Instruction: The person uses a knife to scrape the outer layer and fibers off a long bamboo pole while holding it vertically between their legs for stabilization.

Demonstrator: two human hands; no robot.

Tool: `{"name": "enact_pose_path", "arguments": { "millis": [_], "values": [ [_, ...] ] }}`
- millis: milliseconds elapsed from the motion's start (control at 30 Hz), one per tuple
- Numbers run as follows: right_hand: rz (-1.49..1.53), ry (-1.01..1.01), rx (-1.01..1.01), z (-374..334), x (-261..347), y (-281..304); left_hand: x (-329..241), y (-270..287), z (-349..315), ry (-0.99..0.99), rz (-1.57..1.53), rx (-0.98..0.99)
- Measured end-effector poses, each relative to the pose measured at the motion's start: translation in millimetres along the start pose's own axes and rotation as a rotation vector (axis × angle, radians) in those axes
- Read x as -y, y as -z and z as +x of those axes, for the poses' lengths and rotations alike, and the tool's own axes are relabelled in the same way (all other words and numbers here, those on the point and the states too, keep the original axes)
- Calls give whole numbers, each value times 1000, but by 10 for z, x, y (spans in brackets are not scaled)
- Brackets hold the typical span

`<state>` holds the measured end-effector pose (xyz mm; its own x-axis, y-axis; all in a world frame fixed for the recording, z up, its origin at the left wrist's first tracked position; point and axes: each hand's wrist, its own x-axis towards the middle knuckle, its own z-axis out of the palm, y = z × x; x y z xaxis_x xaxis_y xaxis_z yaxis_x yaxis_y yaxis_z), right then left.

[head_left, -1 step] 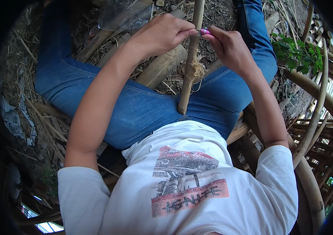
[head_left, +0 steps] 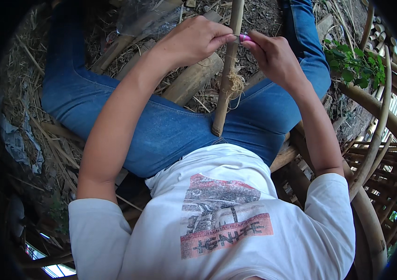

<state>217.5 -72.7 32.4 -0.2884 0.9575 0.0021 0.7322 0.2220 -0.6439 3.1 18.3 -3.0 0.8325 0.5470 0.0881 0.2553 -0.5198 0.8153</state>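
Note:
A slender bamboo pole [head_left: 221, 108] slants up between my legs, its lower end against my lap. Frayed fibre strands [head_left: 236, 85] hang in a tangle partway along it. My right hand [head_left: 275, 58] is closed around a small tool with a pink handle [head_left: 244, 38], just right of the pole's upper part. A thin metallic piece shows at the tool's left end, by the pole. From the left, my left hand [head_left: 190, 41] reaches over the pole, thumb and fingers pinched together by that metal end. What sits between those fingertips is too small to make out.
Thick cut bamboo lengths [head_left: 194, 80] lie on the littered ground under my legs. Clear plastic sheeting [head_left: 138, 17] lies at the top. To the right are curved bamboo poles [head_left: 381, 109], a green leafy plant [head_left: 355, 63] and a slatted bamboo structure [head_left: 385, 177].

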Motion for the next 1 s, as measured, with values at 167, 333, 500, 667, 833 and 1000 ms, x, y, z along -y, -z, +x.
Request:
{"name": "enact_pose_path", "arguments": {
  "millis": [167,333,500,667,833,1000],
  "values": [
    [-19,-20,15,7,52,29,-84,62,0,95,-10,64],
    [-26,-14,13,-37,91,7,-88,33,-65,46,11,45],
    [-43,-18,-27,49,91,14,-47,131,-24,-32,53,-13],
    [-60,18,-34,232,82,137,-201,420,129,209,-195,197],
    [-90,-4,8,521,178,390,-138,552,327,186,-124,88],
    [-59,121,-84,671,37,404,90,561,513,98,-185,25]
  ]
}}
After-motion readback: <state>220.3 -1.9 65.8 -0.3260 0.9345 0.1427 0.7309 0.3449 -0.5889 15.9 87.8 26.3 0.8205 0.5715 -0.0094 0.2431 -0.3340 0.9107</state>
